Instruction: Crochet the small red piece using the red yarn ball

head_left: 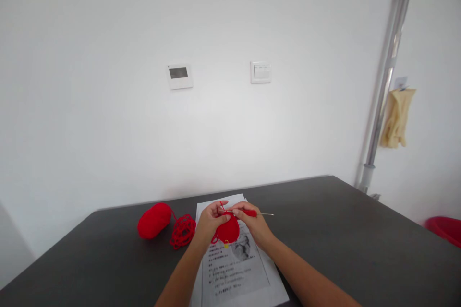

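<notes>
My left hand [212,220] pinches the edge of a round red crochet piece [229,231], with a strand of red yarn looped over its raised index finger. In my right hand [252,220] is a crochet hook [266,214] with a red grip; its tip meets the top edge of the piece close to my left fingertips. A small yellow stitch marker [226,244] hangs from the piece's lower edge. To the left of my hands lie a red yarn ball [154,220] and a loose tangle of red yarn [183,231], joined by a strand.
Printed sheets of paper [237,283] lie under my hands on the dark table [331,240]. Behind the table is a white wall with a panel [180,76] and a switch [260,72]. A metal pole [387,81], hanging yellowish gloves [398,117] and a red basin [444,229] are at the right.
</notes>
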The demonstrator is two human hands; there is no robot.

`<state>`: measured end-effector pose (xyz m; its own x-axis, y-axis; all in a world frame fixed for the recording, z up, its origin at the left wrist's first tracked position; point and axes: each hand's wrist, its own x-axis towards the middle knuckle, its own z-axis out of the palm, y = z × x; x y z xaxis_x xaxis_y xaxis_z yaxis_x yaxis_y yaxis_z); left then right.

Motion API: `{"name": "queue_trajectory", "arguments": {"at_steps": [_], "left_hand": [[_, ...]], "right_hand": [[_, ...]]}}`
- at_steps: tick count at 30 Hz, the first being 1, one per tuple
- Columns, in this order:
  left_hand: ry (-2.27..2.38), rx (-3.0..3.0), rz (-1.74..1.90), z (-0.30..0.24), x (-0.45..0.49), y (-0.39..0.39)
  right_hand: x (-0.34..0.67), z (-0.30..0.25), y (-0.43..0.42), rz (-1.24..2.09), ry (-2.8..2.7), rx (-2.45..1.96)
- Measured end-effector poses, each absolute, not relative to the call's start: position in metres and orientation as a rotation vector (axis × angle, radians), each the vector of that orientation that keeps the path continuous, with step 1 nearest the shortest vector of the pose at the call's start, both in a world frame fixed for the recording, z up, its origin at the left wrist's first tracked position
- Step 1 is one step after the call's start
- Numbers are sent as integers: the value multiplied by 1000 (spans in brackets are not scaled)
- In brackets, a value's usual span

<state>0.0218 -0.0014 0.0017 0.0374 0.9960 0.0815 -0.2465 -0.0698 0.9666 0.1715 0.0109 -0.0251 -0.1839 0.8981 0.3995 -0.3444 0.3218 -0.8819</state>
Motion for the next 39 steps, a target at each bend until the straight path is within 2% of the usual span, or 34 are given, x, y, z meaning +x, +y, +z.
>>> {"name": "queue_trajectory", "arguments": {"at_steps": [18,39], "left_hand": [[782,988,1227,11,18,-11],[785,1200,1300,10,19,-11]], "right_hand": [[176,-17,7,1348,-1226,-507],[185,-7,4,1545,-1175,-402]]}}
